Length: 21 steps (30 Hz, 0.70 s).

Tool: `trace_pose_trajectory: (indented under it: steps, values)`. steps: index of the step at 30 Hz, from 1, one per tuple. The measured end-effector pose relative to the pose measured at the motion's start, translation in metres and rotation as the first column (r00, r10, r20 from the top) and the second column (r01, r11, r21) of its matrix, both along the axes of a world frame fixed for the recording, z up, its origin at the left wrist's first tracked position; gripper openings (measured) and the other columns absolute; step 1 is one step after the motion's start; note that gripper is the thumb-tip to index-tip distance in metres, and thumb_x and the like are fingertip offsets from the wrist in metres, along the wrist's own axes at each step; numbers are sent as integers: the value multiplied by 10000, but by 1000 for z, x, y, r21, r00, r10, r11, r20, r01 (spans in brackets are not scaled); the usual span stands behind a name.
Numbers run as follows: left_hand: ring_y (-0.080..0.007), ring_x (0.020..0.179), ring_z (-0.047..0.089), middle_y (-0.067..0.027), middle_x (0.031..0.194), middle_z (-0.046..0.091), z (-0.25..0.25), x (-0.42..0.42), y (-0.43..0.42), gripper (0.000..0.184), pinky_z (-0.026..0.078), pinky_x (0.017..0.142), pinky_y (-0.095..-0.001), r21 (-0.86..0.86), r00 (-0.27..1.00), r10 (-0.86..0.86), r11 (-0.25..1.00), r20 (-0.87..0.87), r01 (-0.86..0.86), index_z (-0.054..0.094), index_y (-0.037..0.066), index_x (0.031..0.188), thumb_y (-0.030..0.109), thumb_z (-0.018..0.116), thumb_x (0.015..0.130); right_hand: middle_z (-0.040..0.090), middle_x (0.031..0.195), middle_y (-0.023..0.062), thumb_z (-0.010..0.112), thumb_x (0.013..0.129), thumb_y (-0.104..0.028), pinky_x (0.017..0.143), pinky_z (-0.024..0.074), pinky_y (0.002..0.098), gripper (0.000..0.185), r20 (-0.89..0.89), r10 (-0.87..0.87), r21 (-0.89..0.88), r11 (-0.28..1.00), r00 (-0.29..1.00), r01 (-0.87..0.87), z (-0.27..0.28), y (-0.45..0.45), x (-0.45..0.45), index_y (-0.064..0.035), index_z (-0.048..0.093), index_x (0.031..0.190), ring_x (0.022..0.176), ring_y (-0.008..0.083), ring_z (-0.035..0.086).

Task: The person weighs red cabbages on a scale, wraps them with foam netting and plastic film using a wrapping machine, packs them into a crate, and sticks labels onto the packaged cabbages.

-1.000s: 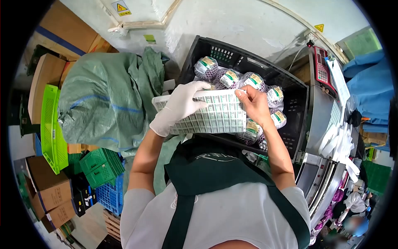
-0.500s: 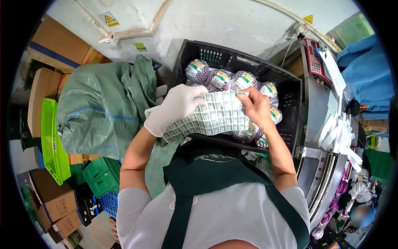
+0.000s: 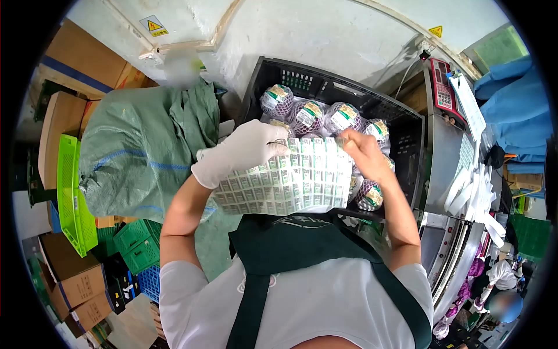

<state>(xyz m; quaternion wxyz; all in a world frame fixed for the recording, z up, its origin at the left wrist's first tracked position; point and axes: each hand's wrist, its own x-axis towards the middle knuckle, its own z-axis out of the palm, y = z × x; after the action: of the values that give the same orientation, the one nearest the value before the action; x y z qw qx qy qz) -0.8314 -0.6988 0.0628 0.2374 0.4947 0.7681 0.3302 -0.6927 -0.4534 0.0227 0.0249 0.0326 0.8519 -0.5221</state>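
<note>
A sheet of small printed green-and-white labels (image 3: 290,180) hangs between my two hands, in front of a black crate. My left hand (image 3: 241,152), in a white glove, pinches its upper left part. The sheet's upper right corner is gripped by my bare right hand (image 3: 363,152). Behind the sheet, the black crate (image 3: 331,81) holds several round items in purple-white netting (image 3: 306,116), each with a label on top. The sheet and my hands hide part of the crate's contents.
A green woven sack (image 3: 145,148) stands left of the crate. Further left are a lime green basket (image 3: 75,198), cardboard boxes (image 3: 81,285) and green crates (image 3: 136,244). At the right are a metal machine (image 3: 442,157) and a red keypad device (image 3: 444,87). A person (image 3: 503,279) is at the lower right.
Both hands and the label sheet have moved slightly down toward my body. The sheet now hangs flatter, and its lower edge overlaps the top of the apron.
</note>
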Motion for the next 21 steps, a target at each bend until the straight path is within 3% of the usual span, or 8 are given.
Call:
trace_pose_trajectory:
  steps: [1, 3, 4, 6, 9, 14, 19, 21]
  values:
    - [-297, 582, 556, -170, 675, 573, 2, -1, 1, 138, 427, 554, -348, -2, 1000, 1, 1000, 5, -1, 591, 9, 856, 131, 603, 793, 578, 660, 125, 515, 887, -372, 575, 437, 317, 397, -233, 20, -96, 994, 972, -43, 7, -5, -8, 17, 590, 901, 635, 149, 569]
    - [-298, 567, 544, -168, 662, 572, 8, -2, 6, 157, 426, 548, -351, -1, 993, -119, 993, 2, 119, 603, 8, 859, 136, 626, 771, 603, 711, 129, 523, 880, -375, 588, 445, 310, 382, -255, 57, -132, 987, 965, -93, 15, -6, -22, -7, 609, 939, 658, 168, 579]
    - [-312, 576, 549, -168, 652, 573, 14, 1, 8, 164, 427, 551, -356, -19, 994, -108, 994, 2, 108, 607, 10, 851, 139, 640, 755, 603, 711, 129, 523, 880, -375, 588, 445, 310, 382, -253, 54, -134, 987, 966, -90, 24, -8, -28, -7, 609, 939, 658, 168, 579]
    - [-321, 582, 550, -170, 654, 573, 13, 1, 13, 168, 426, 551, -360, -5, 991, -130, 992, -24, 130, 609, 12, 852, 143, 644, 753, 603, 676, 93, 572, 858, -353, 551, 434, 302, 330, -110, 361, 51, 933, 926, -357, 39, -12, -39, -28, 628, 873, 603, 159, 563]
    - [-333, 594, 553, -174, 659, 573, 14, -1, 16, 175, 422, 550, -368, -19, 987, -154, 988, -45, 153, 612, 18, 852, 154, 652, 749, 589, 658, 44, 650, 811, -311, 514, 395, 247, 283, -14, 431, 114, 897, 902, -427, 38, -19, -48, -30, 631, 841, 559, 98, 509]
    - [-341, 607, 556, -180, 672, 575, 10, -3, 17, 191, 420, 553, -371, -66, 984, -175, 983, -17, 173, 608, 13, 842, 171, 657, 747, 562, 597, 26, 711, 763, -193, 456, 358, 247, 186, -179, 388, 117, 921, 904, -372, 31, -27, -45, -30, 626, 735, 501, 88, 472]
    - [-319, 567, 501, -194, 647, 536, -7, -14, 12, 176, 406, 544, -359, -34, 947, -301, 951, 112, 307, 578, -21, 782, 143, 634, 754, 546, 591, 41, 711, 756, -120, 450, 375, 253, 149, -520, 321, 114, 944, 791, -308, 32, -39, -29, -27, 604, 710, 510, 93, 500]
    - [-290, 602, 539, -152, 651, 555, -8, -22, 1, 211, 409, 569, -361, -137, 947, -281, 943, 153, 302, 556, -20, 747, 182, 615, 750, 586, 641, -14, 708, 764, -91, 457, 388, 195, 91, -340, 1, -277, 956, 940, -101, 23, -27, -20, -28, 642, 759, 560, 35, 518]
